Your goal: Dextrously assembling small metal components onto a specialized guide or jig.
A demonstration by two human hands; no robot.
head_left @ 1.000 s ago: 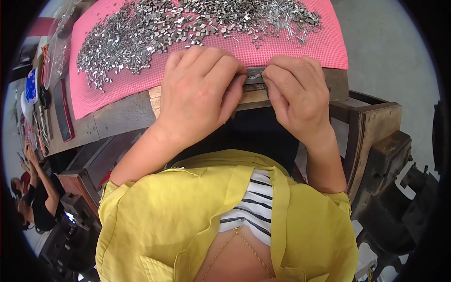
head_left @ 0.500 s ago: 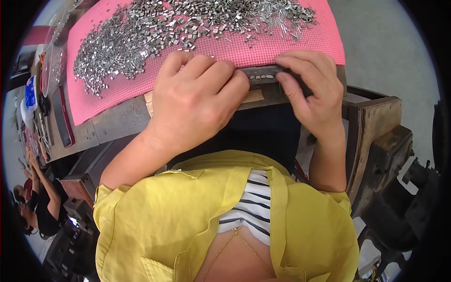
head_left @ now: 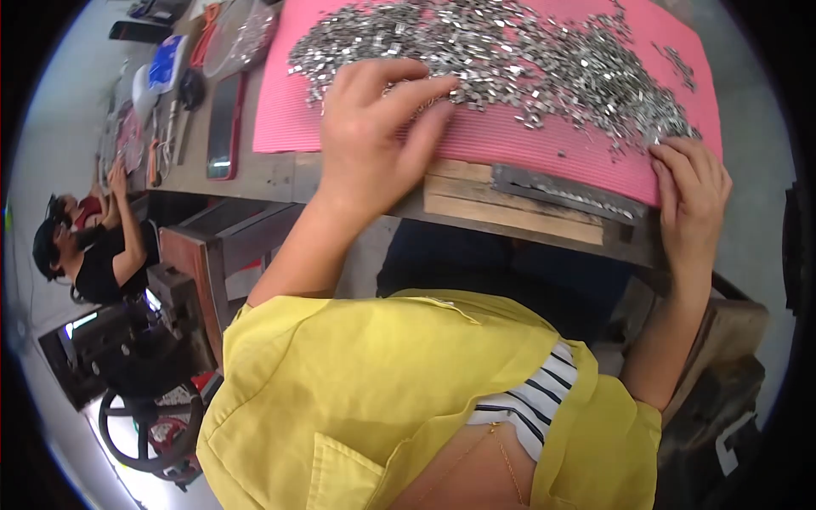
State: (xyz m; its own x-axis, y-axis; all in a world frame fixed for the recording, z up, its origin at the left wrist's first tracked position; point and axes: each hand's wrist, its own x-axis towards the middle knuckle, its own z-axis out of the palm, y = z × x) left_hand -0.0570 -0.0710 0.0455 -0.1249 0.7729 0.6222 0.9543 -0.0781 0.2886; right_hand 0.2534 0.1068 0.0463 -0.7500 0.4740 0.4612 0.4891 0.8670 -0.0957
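A heap of small silvery metal pieces (head_left: pixel 510 72) spreads over a pink ribbed mat (head_left: pixel 476 140). My left hand (head_left: pixel 365 127) reaches over the left part of the heap, thumb and forefinger curved with a gap between their tips; metal bits show in that gap. At the heap's right end, where the pieces look thin and pin-like, my right hand (head_left: pixel 693 183) has its fingertips drawn together; what they pinch is too small to tell. Between the hands, untouched, a dark metal strip (head_left: pixel 544 185) carries a row of tiny shiny pieces along its near edge.
Beneath the strip, a pale wooden block (head_left: pixel 510 208) lies along the table's front edge. Left of the mat are a phone in a red case (head_left: pixel 224 127), a clear plastic bag (head_left: pixel 242 38) and a blue-and-white packet (head_left: pixel 166 64). A co-worker (head_left: pixel 102 246) sits farther left.
Both hands have left the dark strip, which now lies uncovered. My left hand moved onto the heap and my right hand to its right end. The whole view has shifted and turned.
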